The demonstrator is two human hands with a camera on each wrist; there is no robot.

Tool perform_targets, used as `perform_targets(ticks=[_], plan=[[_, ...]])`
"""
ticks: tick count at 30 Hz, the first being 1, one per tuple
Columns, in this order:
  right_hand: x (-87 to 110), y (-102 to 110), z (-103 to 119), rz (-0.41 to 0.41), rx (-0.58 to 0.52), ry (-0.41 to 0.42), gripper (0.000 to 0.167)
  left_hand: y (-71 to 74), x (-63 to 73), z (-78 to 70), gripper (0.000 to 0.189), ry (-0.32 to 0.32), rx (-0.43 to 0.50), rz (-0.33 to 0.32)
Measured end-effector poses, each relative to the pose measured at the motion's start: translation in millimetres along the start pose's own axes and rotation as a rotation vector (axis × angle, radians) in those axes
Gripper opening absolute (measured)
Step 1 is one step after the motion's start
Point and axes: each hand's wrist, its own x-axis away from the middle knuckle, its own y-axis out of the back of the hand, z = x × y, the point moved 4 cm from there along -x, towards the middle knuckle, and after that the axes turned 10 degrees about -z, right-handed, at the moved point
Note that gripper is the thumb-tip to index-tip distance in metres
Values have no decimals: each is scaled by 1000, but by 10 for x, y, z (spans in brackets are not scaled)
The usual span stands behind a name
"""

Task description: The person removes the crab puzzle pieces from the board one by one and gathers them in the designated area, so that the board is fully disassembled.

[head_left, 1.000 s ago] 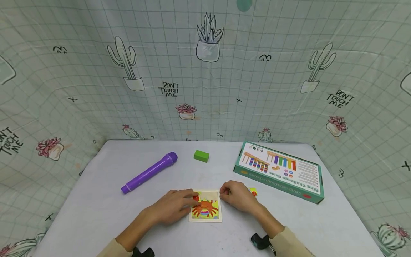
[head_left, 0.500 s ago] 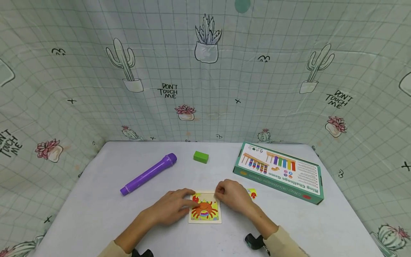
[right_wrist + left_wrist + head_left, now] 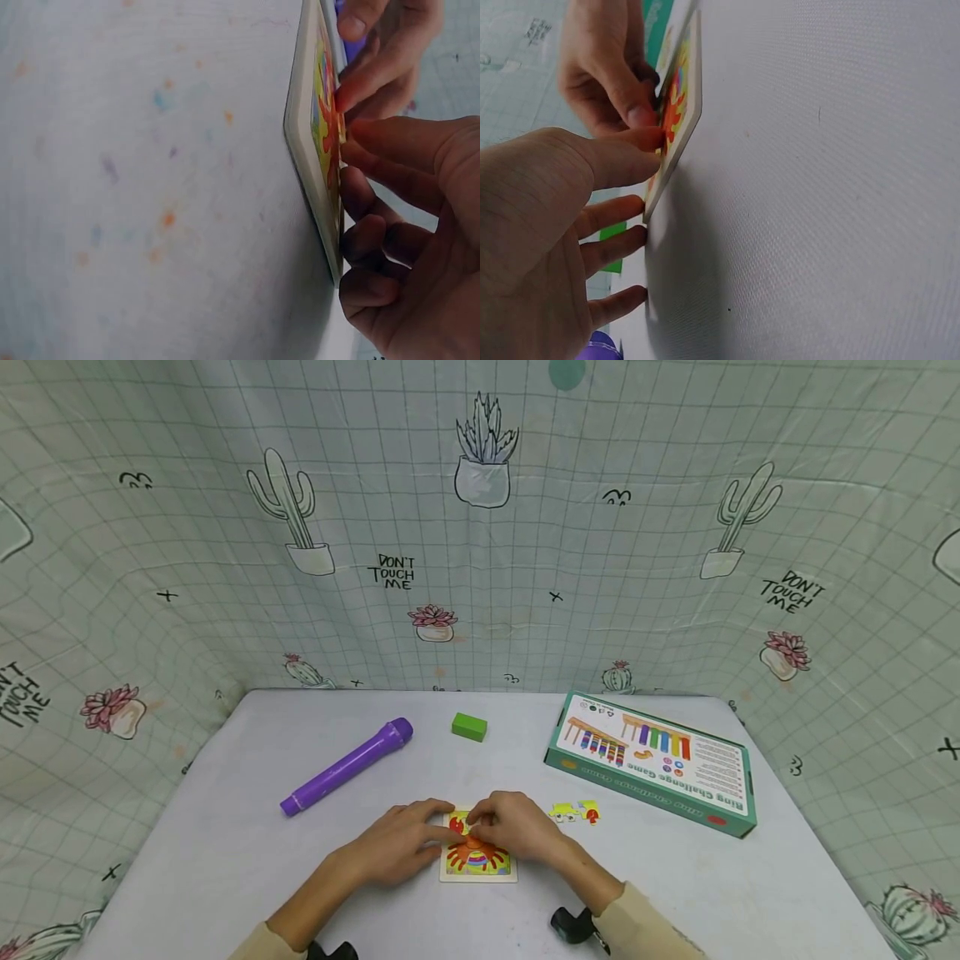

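A small square crab jigsaw puzzle (image 3: 478, 864) lies on the table in a pale wooden frame (image 3: 296, 112). My left hand (image 3: 401, 845) rests at its left side. In the left wrist view its thumb and forefinger touch the crab picture, while the other fingers (image 3: 619, 300) spread past the frame's edge. Over the upper part of the puzzle is my right hand (image 3: 517, 828), with thumb and forefinger pinching a small yellowish puzzle piece (image 3: 343, 133); most of that piece is hidden. Its other fingers curl by the frame's edge in the right wrist view.
Right of the puzzle lie loose yellow puzzle pieces (image 3: 564, 812), one with a red claw (image 3: 591, 815). A green block (image 3: 469, 727) and a purple toy microphone (image 3: 348, 767) are farther back. A green-and-white game box (image 3: 652, 760) stands at the back right.
My right hand has moved left from the frame's right edge onto the puzzle, uncovering the loose pieces on the right. My left hand has stayed in place.
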Motion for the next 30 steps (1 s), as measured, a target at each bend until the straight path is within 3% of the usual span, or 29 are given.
perform_targets(ticks=[22, 30], plan=[[-12, -34, 56, 6, -43, -15, 10, -4, -5, 4, 34, 4, 3, 11], [-28, -41, 26, -21, -42, -57, 24, 1, -6, -12, 34, -3, 7, 1]])
